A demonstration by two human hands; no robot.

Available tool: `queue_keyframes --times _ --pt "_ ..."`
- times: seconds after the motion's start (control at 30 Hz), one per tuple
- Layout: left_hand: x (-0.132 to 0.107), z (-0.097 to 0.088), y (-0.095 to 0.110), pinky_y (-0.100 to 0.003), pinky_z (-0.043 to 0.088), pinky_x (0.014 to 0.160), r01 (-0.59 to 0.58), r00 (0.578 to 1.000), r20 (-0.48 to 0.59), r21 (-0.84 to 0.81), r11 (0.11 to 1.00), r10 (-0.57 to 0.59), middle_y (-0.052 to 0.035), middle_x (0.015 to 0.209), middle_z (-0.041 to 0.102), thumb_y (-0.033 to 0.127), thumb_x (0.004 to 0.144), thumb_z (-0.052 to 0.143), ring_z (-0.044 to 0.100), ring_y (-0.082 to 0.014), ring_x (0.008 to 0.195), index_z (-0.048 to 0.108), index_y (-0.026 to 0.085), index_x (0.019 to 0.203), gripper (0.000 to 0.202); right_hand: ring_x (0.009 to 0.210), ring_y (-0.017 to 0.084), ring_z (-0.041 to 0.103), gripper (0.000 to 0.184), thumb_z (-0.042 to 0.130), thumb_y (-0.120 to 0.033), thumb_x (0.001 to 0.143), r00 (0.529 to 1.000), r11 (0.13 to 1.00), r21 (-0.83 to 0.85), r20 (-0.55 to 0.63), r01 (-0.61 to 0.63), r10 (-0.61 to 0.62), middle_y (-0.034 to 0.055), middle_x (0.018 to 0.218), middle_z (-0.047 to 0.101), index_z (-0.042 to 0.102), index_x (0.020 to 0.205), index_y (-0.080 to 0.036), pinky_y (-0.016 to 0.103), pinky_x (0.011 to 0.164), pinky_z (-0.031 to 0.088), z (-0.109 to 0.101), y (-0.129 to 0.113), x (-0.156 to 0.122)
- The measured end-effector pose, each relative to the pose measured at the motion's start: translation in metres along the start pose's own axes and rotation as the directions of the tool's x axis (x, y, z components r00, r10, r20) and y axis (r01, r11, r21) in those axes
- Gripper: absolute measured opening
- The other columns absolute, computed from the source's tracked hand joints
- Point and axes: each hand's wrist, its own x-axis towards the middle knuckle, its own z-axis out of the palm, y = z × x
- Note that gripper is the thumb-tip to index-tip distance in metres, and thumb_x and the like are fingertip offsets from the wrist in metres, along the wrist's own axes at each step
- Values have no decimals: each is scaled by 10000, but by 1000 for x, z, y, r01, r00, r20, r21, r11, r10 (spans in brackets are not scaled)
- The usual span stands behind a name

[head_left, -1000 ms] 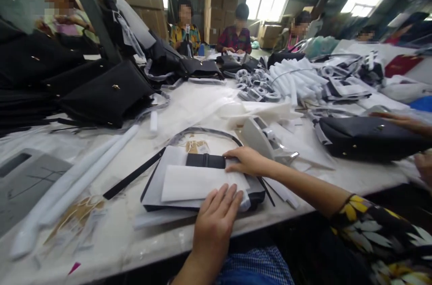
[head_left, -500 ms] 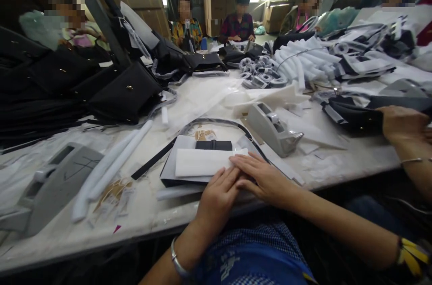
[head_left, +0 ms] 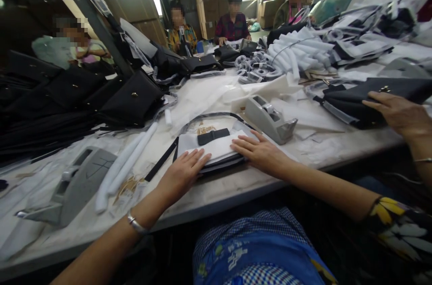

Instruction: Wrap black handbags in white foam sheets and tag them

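Observation:
A black handbag lies flat on the table in front of me, with a white foam sheet (head_left: 221,146) spread over it. My left hand (head_left: 187,163) rests on the sheet's left end, fingers stretched out. On the right part of the sheet lies my right hand (head_left: 251,148), its fingers flat and apart. Just beyond the sheet shows a small black flap (head_left: 213,136). The bag's black strap (head_left: 216,115) loops behind it, with brown paper tags (head_left: 205,129) inside the loop. Neither hand is closed on anything.
Grey tape dispensers stand at the left (head_left: 77,186) and behind my right hand (head_left: 270,118). White foam tubes (head_left: 126,163) lie at the left. Black handbags (head_left: 131,96) are piled farther left. A co-worker's hand (head_left: 401,112) touches another black bag (head_left: 351,100) at the right.
My hands have moved apart from the sheet's right end, the left one going leftward. The sheet now lies spread down over the bag. The co-worker's bag has turned, showing its clasp.

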Motion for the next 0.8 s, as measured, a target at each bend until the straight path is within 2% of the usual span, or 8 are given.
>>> queue_keyframes --times 0.13,0.2,0.27,0.33,0.4,0.47,0.67,0.8 --pt "-7 26 10 -482 443 1092 62 992 -110 -9 998 -62 -157 1478 488 75 959 432 477 -275 1357 408 174 1475 526 1118 266 614 242 468 -214 991 953 956 198 -171 -216 251 135 1168 678 633 1163 -170 423 992 482 3 -40 -11" --pt "-10 31 13 -479 440 1100 83 985 -149 -14 996 -84 -140 1482 487 56 954 426 474 -269 1360 416 190 1474 537 891 241 656 210 472 -307 997 899 852 375 -97 -365 427 99 930 696 648 982 -193 388 847 526 8 -64 -16" --pt "-12 32 13 -466 444 1102 94 980 -173 -16 995 -95 -122 1484 490 63 957 438 482 -260 1354 417 201 1475 536 758 221 656 204 521 -371 969 823 634 585 107 -506 558 53 792 673 620 896 -209 364 748 529 14 -81 -16" --pt "-13 31 12 -457 452 1098 93 978 -189 -17 996 -94 -114 1480 497 89 966 448 493 -253 1345 407 200 1480 528 738 202 661 207 592 -419 917 734 272 785 311 -556 604 23 780 663 582 892 -214 334 708 526 22 -89 -12" --pt "-13 30 9 -449 466 1086 76 974 -211 -28 997 -80 -118 1473 504 117 978 444 512 -248 1328 386 195 1490 521 764 173 647 279 690 -440 835 689 -67 879 416 -473 593 2 809 642 545 895 -209 292 711 508 28 -93 -5" --pt "-13 29 6 -446 481 1071 54 970 -233 -54 997 -66 -120 1468 509 143 991 435 527 -246 1314 366 204 1501 519 786 138 603 353 787 -405 738 691 -247 904 425 -348 584 -21 822 605 536 878 -200 252 747 468 32 -98 3" --pt "-18 35 6 -439 505 1038 69 956 -282 -58 996 -82 -115 1471 505 171 998 455 523 -253 1315 337 261 1517 540 737 107 474 347 834 -266 604 630 -490 871 401 -37 665 -53 723 499 530 753 -189 225 754 398 36 -130 30" --pt "-25 37 24 -485 458 1077 193 924 -338 17 981 -176 -153 1513 441 153 968 502 434 -296 1386 330 213 1519 581 849 133 507 305 822 -230 605 586 -566 818 408 106 700 -28 807 539 567 767 -193 276 930 427 27 -141 39"
